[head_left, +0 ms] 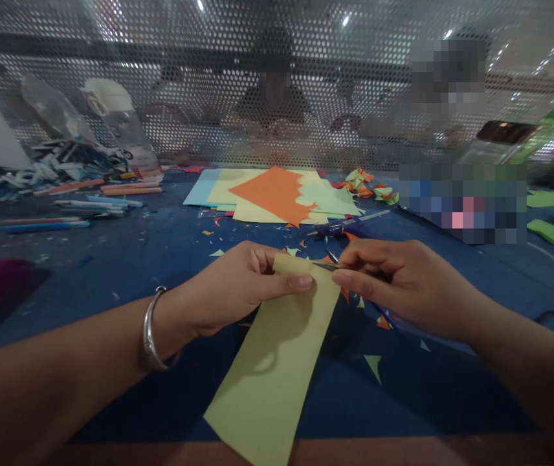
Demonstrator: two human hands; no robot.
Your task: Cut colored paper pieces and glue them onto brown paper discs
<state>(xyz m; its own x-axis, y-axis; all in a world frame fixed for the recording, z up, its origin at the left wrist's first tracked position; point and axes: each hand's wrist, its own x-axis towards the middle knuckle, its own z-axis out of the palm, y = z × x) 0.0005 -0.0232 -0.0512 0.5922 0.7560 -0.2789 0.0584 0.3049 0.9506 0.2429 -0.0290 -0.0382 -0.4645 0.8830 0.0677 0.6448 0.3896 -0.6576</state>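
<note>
A long strip of pale yellow paper (277, 369) slants down toward the table's near edge. My left hand (252, 281) is closed on its upper end, thumb on top, with a silver bangle on the wrist. Close beside it, my right hand (398, 272) pinches a thin, dark, pointed tool (325, 265) whose tip lies at the paper's top edge. Most of that tool is hidden by the fingers, so its kind does not show clearly. Small green and orange paper scraps (374, 367) lie around and under the hands.
Behind the hands sits a stack of coloured sheets (252, 212) topped by a jagged orange piece (272, 194). A pen (349, 223) and crumpled paper (364, 184) lie nearby. Markers (92, 204) and a bottle (131, 133) are at left. A perforated metal panel (199, 77) stands behind.
</note>
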